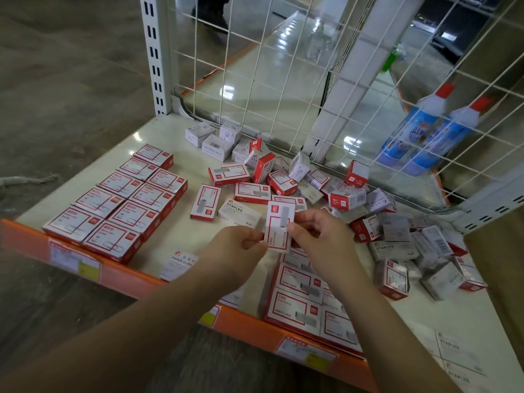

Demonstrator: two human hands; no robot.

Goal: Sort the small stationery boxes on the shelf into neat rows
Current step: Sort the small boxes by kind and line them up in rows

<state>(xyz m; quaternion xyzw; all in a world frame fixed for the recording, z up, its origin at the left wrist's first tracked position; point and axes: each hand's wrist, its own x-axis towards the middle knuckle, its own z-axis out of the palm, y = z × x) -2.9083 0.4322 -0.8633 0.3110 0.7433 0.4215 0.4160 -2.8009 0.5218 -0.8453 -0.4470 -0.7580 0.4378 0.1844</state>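
Observation:
Both hands hold one small red-and-white staple box (279, 222) upright above the middle of the white shelf (175, 231). My left hand (235, 255) pinches its lower left edge; my right hand (319, 236) grips its right side. Two neat rows of red-and-white paper clip boxes (119, 199) lie at the shelf's left. Flat staple boxes (297, 302) sit in rows under my right forearm. A loose heap of small boxes (397, 236) spreads over the right and back of the shelf, some white ones (212, 140) near the back.
A white wire grid (283, 66) closes the back of the shelf, with a slotted upright post (156, 52) at the left. Two blue bottles with red caps (425, 131) lie behind the grid at right. An orange front rail (127, 276) carries price labels.

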